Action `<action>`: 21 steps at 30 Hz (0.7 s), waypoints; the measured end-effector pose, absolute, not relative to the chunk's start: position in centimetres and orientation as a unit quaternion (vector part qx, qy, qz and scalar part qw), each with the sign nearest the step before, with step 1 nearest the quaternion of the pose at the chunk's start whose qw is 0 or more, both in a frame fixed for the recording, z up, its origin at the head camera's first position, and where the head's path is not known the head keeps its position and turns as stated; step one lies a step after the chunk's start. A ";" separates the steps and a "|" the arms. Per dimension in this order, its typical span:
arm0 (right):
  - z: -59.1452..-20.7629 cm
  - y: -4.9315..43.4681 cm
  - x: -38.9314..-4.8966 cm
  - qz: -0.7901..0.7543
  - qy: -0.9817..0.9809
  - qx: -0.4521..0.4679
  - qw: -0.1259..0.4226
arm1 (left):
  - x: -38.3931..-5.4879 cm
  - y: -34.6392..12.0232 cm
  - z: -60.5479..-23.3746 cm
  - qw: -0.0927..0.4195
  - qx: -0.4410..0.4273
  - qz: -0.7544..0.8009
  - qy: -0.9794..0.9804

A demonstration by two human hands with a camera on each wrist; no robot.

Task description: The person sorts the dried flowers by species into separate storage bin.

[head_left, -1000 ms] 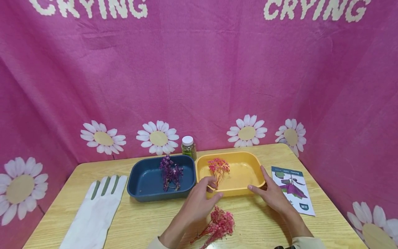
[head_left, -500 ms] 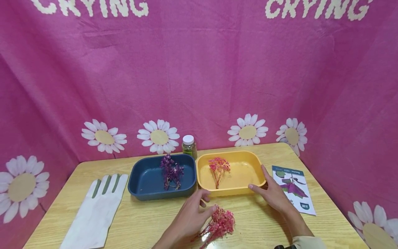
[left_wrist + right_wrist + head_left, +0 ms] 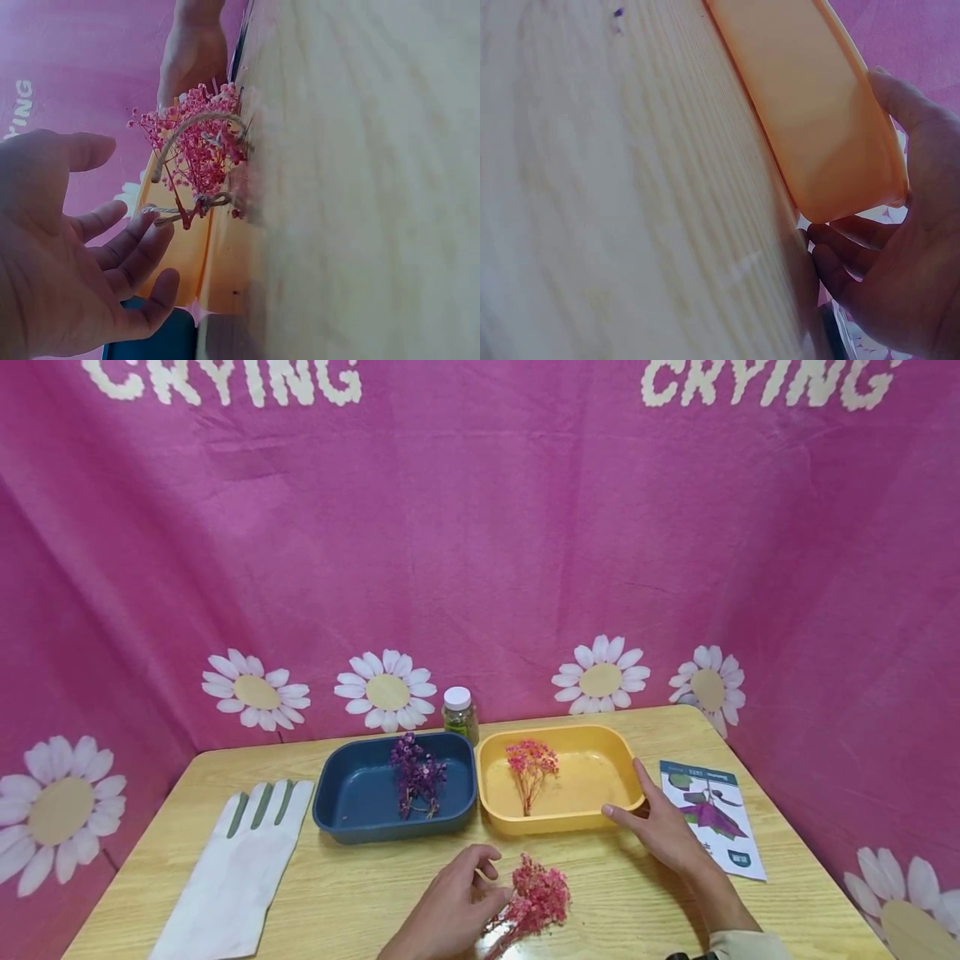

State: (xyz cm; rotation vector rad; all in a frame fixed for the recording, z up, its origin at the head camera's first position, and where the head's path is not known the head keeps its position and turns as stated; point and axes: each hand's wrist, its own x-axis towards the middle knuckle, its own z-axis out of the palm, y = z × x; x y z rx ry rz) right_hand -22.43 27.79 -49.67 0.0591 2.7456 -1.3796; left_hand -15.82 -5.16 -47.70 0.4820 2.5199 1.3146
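A white glove point(image 3: 232, 881) lies lower left, a printed packet point(image 3: 712, 820) lower right. A capped jar point(image 3: 460, 718) stands below centre.

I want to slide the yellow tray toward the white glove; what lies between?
The head view shows the blue tray, with purple flowers in it, between the yellow tray and the glove.

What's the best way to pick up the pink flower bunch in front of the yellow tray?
I'd pinch the pink flower bunch by its stems, probably from the left hand's side: they're slim and trail out that way, with twine showing there, while the fluffy blooms look easily crushed.
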 end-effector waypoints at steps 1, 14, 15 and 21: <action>-49.7 27.8 -22.4 -0.449 0.893 0.019 0.034 | -15.7 -5.3 -47.7 0.136 0.163 0.453 0.866; -49.6 27.6 -22.2 -0.447 0.893 0.027 0.041 | -15.3 -5.9 -48.4 0.194 0.164 0.347 0.903; -49.6 27.6 -22.2 -0.447 0.893 0.029 0.041 | -15.2 -5.8 -48.5 0.193 0.164 0.342 0.905; -49.5 27.7 -22.3 -0.446 0.894 0.025 0.036 | -15.0 -5.5 -48.5 0.192 0.164 0.340 0.906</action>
